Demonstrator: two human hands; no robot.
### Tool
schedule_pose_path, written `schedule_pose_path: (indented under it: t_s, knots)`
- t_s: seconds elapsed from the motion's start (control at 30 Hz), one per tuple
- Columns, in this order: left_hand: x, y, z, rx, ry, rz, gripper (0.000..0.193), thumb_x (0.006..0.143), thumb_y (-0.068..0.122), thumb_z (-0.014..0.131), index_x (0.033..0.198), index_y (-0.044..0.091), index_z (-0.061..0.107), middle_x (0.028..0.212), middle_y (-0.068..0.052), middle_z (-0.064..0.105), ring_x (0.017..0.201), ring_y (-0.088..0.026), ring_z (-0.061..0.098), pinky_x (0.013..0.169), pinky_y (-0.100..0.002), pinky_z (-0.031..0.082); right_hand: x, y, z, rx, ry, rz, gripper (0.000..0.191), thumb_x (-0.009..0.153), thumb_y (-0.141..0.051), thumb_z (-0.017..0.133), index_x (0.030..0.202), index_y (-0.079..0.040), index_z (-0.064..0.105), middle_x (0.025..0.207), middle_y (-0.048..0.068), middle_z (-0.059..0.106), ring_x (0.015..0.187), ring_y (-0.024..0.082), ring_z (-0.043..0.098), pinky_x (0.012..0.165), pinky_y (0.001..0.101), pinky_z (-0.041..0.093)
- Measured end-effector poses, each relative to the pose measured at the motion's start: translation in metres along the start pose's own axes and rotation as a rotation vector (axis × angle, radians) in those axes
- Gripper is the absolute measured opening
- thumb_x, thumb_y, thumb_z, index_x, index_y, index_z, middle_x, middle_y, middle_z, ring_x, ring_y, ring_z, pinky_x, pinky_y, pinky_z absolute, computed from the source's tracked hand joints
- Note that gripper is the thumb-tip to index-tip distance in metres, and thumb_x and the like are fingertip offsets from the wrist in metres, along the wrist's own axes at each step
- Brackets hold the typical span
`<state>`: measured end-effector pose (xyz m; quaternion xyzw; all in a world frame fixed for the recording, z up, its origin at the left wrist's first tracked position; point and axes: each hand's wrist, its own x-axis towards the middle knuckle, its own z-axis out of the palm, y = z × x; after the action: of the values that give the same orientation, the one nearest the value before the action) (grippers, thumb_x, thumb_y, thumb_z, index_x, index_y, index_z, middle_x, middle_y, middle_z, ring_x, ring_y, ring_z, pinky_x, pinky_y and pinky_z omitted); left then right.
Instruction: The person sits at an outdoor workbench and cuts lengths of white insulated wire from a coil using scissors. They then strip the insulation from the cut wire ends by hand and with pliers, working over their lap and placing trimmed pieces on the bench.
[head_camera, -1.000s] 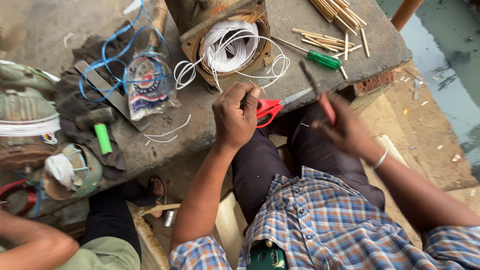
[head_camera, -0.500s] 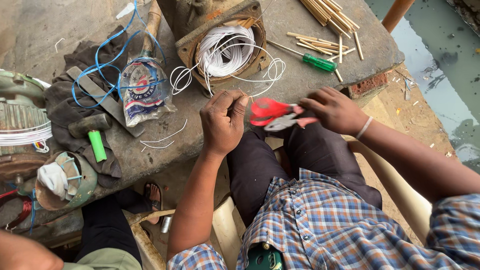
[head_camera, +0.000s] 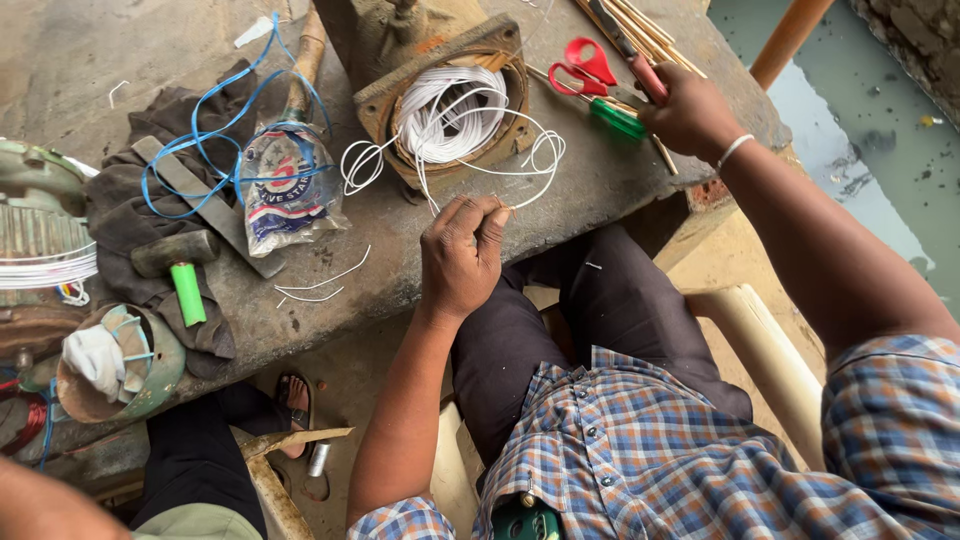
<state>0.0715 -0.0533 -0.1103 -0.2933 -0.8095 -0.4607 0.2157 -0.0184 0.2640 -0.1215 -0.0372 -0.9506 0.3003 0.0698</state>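
At 12 o'clock, left hand (head_camera: 462, 250) pinches white wire (head_camera: 470, 120); right hand (head_camera: 690, 110) grips red scissors (head_camera: 590, 65) — keep wire taut, cut w/ care

Left hand (head_camera: 462, 255): closed, pinching white wire (head_camera: 520, 195) between fingertips.
Beyond that grip: wire loops running into coil (head_camera: 450, 110) seated in round metal housing (head_camera: 385, 100).
Right hand (head_camera: 690, 110): closed around red-handled scissors (head_camera: 588, 65).
Just beside that grip: green-handled screwdriver (head_camera: 615, 118), thin wooden sticks (head_camera: 650, 25).
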Motion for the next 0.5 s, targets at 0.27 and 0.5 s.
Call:
schedule_pose_path:
  t_s: [0.27, 0.5]
  knots:
    - [-0.001, -0.004, -0.004, 0.031, -0.022, 0.021, 0.016, 0.106, 0.018, 0.063, 0.101, 0.004, 0.068, 0.091, -0.010, 0.070, 0.082, -0.029, 0.071, 0.071, -0.039, 0.056, -0.052, 0.015, -0.014, -0.044, 0.272, -0.191, 0.059, 0.095, -0.035, 0.081, 0.136, -0.004, 0.052, 0.118, 0.018, 0.064, 0.106, 0.034, 0.067, 0.090, 0.0457, 0.054]
    - [-0.001, -0.007, 0.000, 0.060, -0.043, 0.056, 0.012, 0.105, 0.015, 0.063, 0.103, 0.004, 0.066, 0.093, -0.012, 0.068, 0.087, -0.037, 0.068, 0.077, -0.045, 0.053, -0.159, 0.021, 0.010, 1.067, -0.626, -0.128, 0.062, 0.099, -0.042, 0.070, 0.141, 0.002, 0.058, 0.105, 0.012, 0.057, 0.092, 0.021, 0.056, 0.073, 0.0345, 0.046]
